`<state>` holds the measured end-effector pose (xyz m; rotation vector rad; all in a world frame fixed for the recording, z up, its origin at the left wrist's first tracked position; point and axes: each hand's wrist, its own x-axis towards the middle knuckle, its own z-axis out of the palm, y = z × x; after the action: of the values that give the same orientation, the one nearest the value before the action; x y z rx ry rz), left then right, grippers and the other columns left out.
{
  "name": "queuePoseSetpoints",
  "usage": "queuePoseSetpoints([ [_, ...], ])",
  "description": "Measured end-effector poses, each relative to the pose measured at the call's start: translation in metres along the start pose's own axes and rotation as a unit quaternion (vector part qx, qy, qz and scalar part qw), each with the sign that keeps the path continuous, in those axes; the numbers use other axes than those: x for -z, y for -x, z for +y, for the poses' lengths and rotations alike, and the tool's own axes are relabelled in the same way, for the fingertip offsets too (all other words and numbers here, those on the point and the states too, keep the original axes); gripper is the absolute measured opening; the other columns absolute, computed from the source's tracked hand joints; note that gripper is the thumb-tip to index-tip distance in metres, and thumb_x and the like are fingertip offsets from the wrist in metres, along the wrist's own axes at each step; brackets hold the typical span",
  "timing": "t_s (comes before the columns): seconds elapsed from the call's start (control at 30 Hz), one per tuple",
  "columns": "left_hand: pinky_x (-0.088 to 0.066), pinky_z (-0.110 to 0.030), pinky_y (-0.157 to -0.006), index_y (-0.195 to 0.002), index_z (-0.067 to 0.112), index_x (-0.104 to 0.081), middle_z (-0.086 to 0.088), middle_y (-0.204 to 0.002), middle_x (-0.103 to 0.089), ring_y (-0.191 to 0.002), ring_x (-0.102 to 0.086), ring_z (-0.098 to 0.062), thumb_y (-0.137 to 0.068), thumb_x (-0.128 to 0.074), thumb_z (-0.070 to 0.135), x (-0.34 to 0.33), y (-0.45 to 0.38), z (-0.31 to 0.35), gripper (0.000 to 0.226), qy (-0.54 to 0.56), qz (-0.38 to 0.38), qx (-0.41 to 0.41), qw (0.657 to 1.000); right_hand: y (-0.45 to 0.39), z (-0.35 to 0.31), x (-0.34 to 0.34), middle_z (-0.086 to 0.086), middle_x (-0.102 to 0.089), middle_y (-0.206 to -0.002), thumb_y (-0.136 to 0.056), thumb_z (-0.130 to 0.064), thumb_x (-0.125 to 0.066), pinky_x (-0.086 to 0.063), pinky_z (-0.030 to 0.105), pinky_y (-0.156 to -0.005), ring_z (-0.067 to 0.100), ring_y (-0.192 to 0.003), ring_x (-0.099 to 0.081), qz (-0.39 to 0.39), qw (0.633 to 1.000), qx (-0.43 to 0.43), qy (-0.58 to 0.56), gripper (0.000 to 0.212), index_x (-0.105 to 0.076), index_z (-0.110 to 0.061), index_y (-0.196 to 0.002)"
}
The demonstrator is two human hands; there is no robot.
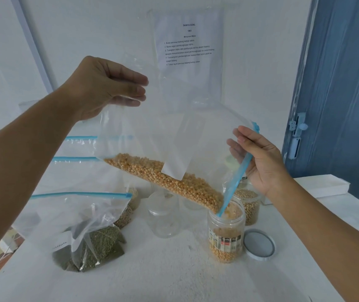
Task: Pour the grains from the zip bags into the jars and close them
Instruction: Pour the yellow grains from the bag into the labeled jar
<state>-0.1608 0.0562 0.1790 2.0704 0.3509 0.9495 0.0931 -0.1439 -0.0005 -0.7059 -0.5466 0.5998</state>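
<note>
A clear zip bag point(152, 131) with yellow corn kernels point(165, 177) is tilted down to the right, its blue zip mouth at the open jar point(226, 238). Kernels lie inside that labelled jar, which is partly filled. My left hand point(104, 88) pinches the bag's raised bottom corner. My right hand point(259, 158) holds the blue zip edge just above the jar. The jar's lid point(259, 244) lies flat on the table to the right of it.
A zip bag of green grains point(91, 240) lies at the front left, with other zip bags point(76, 162) behind it. An empty clear jar point(163, 214) stands mid-table and a jar of pale grains point(249, 203) behind the open one. A white tray point(324, 186) sits at far right.
</note>
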Motion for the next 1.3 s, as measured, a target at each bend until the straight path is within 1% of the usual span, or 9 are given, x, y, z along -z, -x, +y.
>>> queuePoseSetpoints([
  [0.17,-0.064,-0.034,-0.08,-0.113,-0.003,-0.075,-0.025,-0.108,-0.076,-0.095,-0.077,-0.035,-0.074,-0.082,0.005,-0.0008,0.0013,0.0002,0.041,0.004,0.0,0.0,1.0,-0.0002,-0.0002,0.0007,0.005,-0.078,-0.116,-0.095,0.001,-0.065,-0.063,0.027,-0.083,0.027,-0.106,-0.076,-0.001,1.0,0.003,0.003,0.023,-0.078,-0.012,-0.11],
  [0.3,-0.064,-0.034,-0.081,-0.112,-0.002,-0.076,-0.024,-0.108,-0.076,-0.095,-0.077,-0.035,-0.074,-0.083,0.005,-0.0011,0.0013,0.0015,0.04,0.003,-0.001,0.001,1.0,-0.0007,0.0,0.001,0.005,-0.078,-0.117,-0.096,0.001,-0.065,-0.062,0.028,-0.083,0.027,-0.107,-0.075,-0.002,1.0,0.003,0.004,0.024,-0.076,-0.011,-0.113],
  [0.6,-0.064,-0.037,-0.082,-0.106,0.003,-0.078,-0.019,-0.104,-0.078,-0.096,-0.077,-0.035,-0.075,-0.083,0.006,-0.0006,0.0021,0.0026,0.032,0.003,-0.008,0.001,1.0,-0.0005,0.0009,0.0015,0.005,-0.078,-0.117,-0.095,0.002,-0.065,-0.063,0.027,-0.081,0.027,-0.107,-0.076,0.0,1.0,-0.002,-0.001,0.024,-0.081,-0.014,-0.103],
  [0.73,-0.064,-0.037,-0.083,-0.106,0.004,-0.078,-0.018,-0.103,-0.078,-0.095,-0.077,-0.034,-0.075,-0.083,0.006,-0.0005,0.0028,0.0024,0.031,0.001,-0.008,0.001,1.0,-0.0002,0.0003,0.0016,0.005,-0.078,-0.116,-0.096,0.002,-0.064,-0.063,0.027,-0.081,0.027,-0.106,-0.076,0.0,1.0,0.0,-0.002,0.023,-0.078,-0.012,-0.108],
  [0.9,-0.064,-0.037,-0.083,-0.108,0.0,-0.077,-0.027,-0.108,-0.075,-0.095,-0.077,-0.035,-0.075,-0.083,0.004,-0.0016,0.003,0.0032,0.033,0.0,-0.001,-0.004,1.0,0.0,0.0009,0.0017,0.005,-0.078,-0.116,-0.096,0.002,-0.064,-0.062,0.026,-0.08,0.027,-0.106,-0.076,0.001,1.0,0.0,-0.001,0.024,-0.077,-0.011,-0.112],
  [1.1,-0.064,-0.036,-0.082,-0.11,0.0,-0.077,-0.024,-0.107,-0.076,-0.095,-0.077,-0.034,-0.076,-0.083,0.003,-0.001,0.0032,0.0036,0.035,-0.004,-0.006,-0.005,1.0,-0.0002,-0.0003,0.0022,0.005,-0.077,-0.118,-0.096,0.001,-0.064,-0.062,0.026,-0.08,0.026,-0.107,-0.076,0.003,1.0,0.0,-0.002,0.026,-0.075,-0.01,-0.116],
  [1.3,-0.064,-0.036,-0.082,-0.113,-0.002,-0.075,-0.023,-0.108,-0.076,-0.096,-0.077,-0.034,-0.077,-0.082,0.002,-0.0009,0.003,0.0051,0.037,-0.007,-0.008,-0.007,1.0,0.0003,-0.0011,0.002,0.005,-0.078,-0.116,-0.096,0.002,-0.064,-0.062,0.025,-0.079,0.026,-0.106,-0.076,0.006,1.0,0.001,-0.001,0.026,-0.075,-0.01,-0.116],
])
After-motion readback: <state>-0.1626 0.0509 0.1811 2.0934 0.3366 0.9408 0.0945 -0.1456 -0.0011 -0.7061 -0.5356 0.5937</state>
